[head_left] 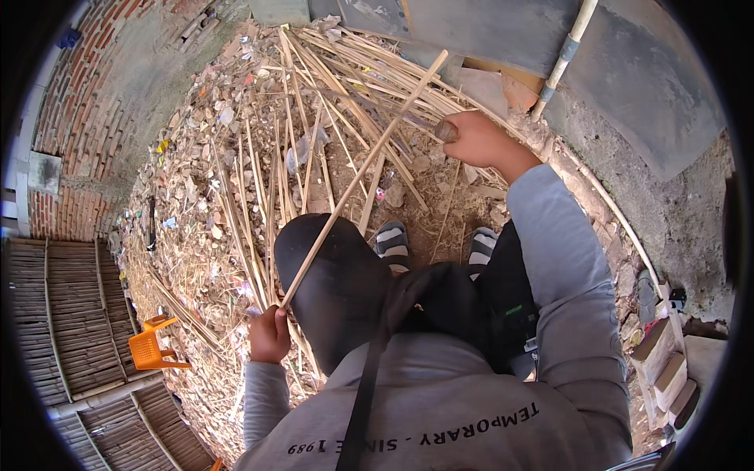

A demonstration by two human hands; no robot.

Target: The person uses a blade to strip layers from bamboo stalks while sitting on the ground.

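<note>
A long pale bamboo strip (370, 166) slants from lower left to upper right across my lap. Its lower end is in my left hand (269, 334), whose fingers are closed round it. My right hand (481, 141) is wrapped round the brown handle of a long knife (446, 131). The knife's dark blade points left and passes close to the strip; whether they touch, I cannot tell. Beyond my feet, a spread of split bamboo strips (345, 67) lies on the ground, with more strips (255, 196) to the left.
Chips, shavings and litter cover the ground (192, 196). An orange plastic chair (149, 349) stands at the left near a bamboo-slat panel (71, 314). Dark sheets (644, 86) and a pole (565, 55) lean at the upper right. Bricks (667, 377) are stacked at the lower right.
</note>
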